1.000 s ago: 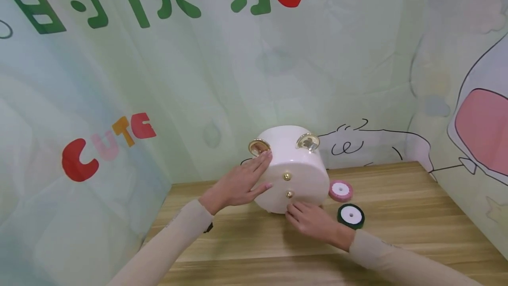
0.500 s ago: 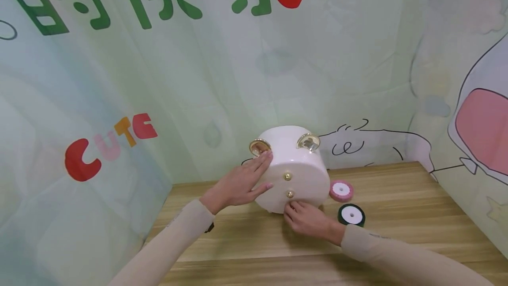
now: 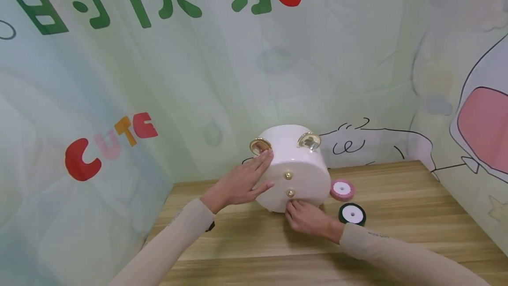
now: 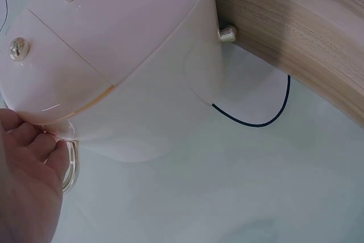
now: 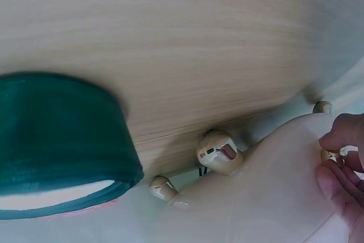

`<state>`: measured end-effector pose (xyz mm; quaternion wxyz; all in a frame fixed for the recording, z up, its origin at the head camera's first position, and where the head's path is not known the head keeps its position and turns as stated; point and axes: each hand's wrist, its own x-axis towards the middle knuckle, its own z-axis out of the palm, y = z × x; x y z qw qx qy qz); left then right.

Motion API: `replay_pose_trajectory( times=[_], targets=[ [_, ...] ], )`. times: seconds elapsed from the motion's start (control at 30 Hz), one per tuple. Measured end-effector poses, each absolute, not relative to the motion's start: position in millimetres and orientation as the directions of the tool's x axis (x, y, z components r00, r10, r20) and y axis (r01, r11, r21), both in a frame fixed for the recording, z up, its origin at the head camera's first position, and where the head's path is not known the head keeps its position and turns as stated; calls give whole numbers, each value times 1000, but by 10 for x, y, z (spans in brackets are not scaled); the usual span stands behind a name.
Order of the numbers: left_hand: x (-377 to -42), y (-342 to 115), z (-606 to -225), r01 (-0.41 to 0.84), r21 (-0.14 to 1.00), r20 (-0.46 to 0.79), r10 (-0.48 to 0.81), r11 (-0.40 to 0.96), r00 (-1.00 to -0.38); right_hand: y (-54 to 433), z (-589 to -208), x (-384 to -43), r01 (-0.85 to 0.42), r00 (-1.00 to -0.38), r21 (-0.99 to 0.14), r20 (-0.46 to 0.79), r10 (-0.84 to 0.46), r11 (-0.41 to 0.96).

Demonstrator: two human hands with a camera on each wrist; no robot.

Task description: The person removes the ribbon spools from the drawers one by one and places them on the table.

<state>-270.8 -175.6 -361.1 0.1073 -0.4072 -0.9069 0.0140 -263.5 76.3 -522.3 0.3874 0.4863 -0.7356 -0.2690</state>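
Note:
A glossy white drum-shaped box (image 3: pixel 313 180) with gold knobs on its flat front stands on the table. Seams on that front show in the left wrist view. My left hand (image 3: pixel 242 182) rests on the box's upper left, its fingers extended beside a gold round ear (image 3: pixel 259 145) and the thumb against the front. Low on the front, my right hand (image 3: pixel 307 217) pinches a small gold knob (image 5: pixel 331 156) between thumb and fingers. Two more knobs sit above it, the top knob (image 3: pixel 288 175) and the middle knob (image 3: pixel 291 193).
Right of the box lie a pink ribbon roll (image 3: pixel 342 190) and, nearer, a dark green ribbon roll (image 3: pixel 352 213), close by my right wrist. Gold feet (image 5: pixel 219 152) hold the box up on the wooden table (image 3: pixel 238 246). A printed cloth backdrop (image 3: pixel 337 65) hangs behind.
My right wrist and forearm have shifted slightly left, with the fingers staying low on the box's front. The left hand and the box look much the same.

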Motion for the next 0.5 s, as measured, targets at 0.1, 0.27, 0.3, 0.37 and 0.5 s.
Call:
replay_pose_trajectory(
  times=[0.1,0.27,0.3,0.37,0.5],
  targets=[
    [-2709,-1753,-3610,738,-120,185,745,664,-641,764,-5235,-2640,-506,-213,778,307,-928,373],
    [-2706,-1748,-3600,740,-124,187,748,661,-637,746,-5257,-2644,-507,-133,771,372,-919,386],
    [-2706,-1747,-3597,740,-124,188,748,661,-637,739,-5255,-2639,-509,-108,767,392,-913,390],
    [-2707,-1746,-3593,739,-125,183,747,662,-639,724,-5250,-2623,-518,-63,759,426,-902,395],
    [-2709,-1746,-3589,736,-122,175,744,666,-644,701,-5244,-2562,-523,-4,756,458,-889,393]
  ],
)
